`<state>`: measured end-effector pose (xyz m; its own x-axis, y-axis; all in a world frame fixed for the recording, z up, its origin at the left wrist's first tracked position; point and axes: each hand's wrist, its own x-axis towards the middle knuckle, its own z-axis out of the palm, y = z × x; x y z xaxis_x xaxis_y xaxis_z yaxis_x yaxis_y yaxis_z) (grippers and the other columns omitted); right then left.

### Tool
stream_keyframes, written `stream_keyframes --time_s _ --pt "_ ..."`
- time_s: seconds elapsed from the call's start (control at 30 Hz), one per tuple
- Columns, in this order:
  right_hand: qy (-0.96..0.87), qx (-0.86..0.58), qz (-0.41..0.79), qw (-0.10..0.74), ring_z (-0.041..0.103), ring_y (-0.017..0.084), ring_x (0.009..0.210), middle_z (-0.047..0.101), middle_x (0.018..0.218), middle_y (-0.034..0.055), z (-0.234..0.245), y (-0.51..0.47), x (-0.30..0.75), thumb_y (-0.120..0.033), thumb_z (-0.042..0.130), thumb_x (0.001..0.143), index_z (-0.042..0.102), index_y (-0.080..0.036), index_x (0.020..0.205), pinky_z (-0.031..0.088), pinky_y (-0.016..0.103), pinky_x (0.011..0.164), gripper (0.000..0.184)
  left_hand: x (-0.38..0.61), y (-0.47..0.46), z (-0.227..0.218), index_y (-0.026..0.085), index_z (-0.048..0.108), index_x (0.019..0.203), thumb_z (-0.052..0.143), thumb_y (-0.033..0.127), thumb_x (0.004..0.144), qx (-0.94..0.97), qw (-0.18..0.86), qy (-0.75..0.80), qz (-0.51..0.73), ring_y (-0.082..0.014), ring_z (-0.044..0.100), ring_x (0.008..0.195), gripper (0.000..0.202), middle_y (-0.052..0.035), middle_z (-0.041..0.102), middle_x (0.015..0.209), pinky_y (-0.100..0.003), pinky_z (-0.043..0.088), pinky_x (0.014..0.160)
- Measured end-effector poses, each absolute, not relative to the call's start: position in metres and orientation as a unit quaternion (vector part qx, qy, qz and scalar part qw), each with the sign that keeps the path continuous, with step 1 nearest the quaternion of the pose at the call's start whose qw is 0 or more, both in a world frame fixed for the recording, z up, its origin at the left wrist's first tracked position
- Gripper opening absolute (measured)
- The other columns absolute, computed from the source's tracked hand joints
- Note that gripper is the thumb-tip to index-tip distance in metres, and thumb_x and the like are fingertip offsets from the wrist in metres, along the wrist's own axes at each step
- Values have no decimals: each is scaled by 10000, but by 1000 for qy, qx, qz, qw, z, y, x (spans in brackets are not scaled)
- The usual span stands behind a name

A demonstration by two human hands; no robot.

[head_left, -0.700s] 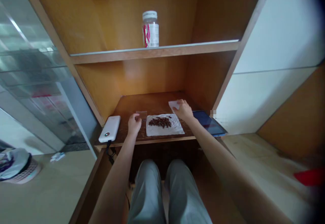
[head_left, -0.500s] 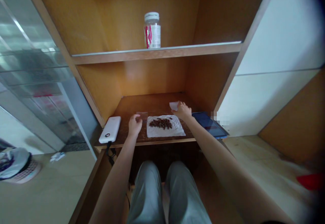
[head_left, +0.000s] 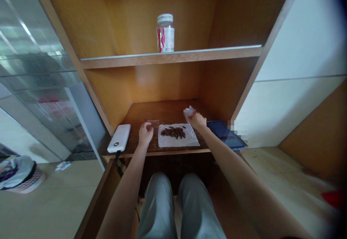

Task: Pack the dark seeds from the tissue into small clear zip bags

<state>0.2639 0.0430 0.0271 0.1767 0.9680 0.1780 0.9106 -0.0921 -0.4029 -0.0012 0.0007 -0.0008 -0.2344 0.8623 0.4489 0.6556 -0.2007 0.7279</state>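
Loose dark seeds (head_left: 173,133) on the white paper napkin (head_left: 176,142), between the hands, could scatter if a knuckle brushes the pile or the napkin gets dragged. The right hand (head_left: 197,120) pinches a small clear plastic bag (head_left: 189,112) narrowly, holding it up off the wooden desk (head_left: 141,113). The left hand (head_left: 145,135), loosely curled, sits at a second flat clear bag (head_left: 153,124), though whether it grips that bag cannot be told.

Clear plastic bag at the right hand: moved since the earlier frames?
Yes: the clear plastic bag, pinched by the right hand, has shifted upward in view, further above the white paper sheet.
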Motion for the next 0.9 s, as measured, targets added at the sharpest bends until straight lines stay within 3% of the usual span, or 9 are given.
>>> stream_keyframes --time_s 0.23,0.37,0.5,0.6,0.67,0.8,0.9 --pt "-611 -737 22 290 539 268 960 576 1013 169 25 42 268 -217 374 807 573 -107 953 388 391 793 270 -2 2 -3 179 594 890 512 161 709 606 111 609 500 -220 568 958 200 -87 625 963 -379 407 878" --pt "-553 -720 -39 416 524 258 920 572 941 171 36 36 274 -199 381 791 595 -103 841 389 375 780 239 -1 0 0 175 599 873 513 151 705 601 112 608 506 -229 574 938 190 -97 628 953 -395 407 874" --pt "-508 -625 -56 589 517 205 794 567 813 108 50 20 269 -235 419 780 592 -131 748 399 342 750 205 3 -4 8 182 600 853 513 179 728 586 106 571 565 -221 577 923 153 -90 633 935 -400 407 875" --pt "-516 -509 23 689 514 166 718 566 761 63 51 3 250 -308 454 786 603 -149 734 413 303 687 224 10 -12 18 188 590 874 511 205 748 571 136 496 640 -193 571 946 149 -78 626 960 -380 400 896" --pt "-525 -437 113 722 529 158 724 582 753 48 47 -8 232 -354 485 780 618 -156 736 417 286 667 243 17 -20 28 187 580 865 552 223 725 548 209 436 683 -184 574 953 147 -73 623 967 -363 416 882" --pt "-545 -355 272 709 517 124 655 587 725 17 38 -29 196 -398 528 754 667 -181 793 407 259 616 261 34 -39 49 199 557 876 577 279 711 450 404 329 725 -198 593 940 184 -69 620 1031 -387 460 809" --pt "-548 -329 348 686 464 98 553 546 640 -6 30 -41 177 -399 554 734 688 -193 816 379 244 548 259 44 -52 63 209 554 887 544 306 732 431 445 286 731 -209 567 1020 184 -69 607 1097 -397 455 824"
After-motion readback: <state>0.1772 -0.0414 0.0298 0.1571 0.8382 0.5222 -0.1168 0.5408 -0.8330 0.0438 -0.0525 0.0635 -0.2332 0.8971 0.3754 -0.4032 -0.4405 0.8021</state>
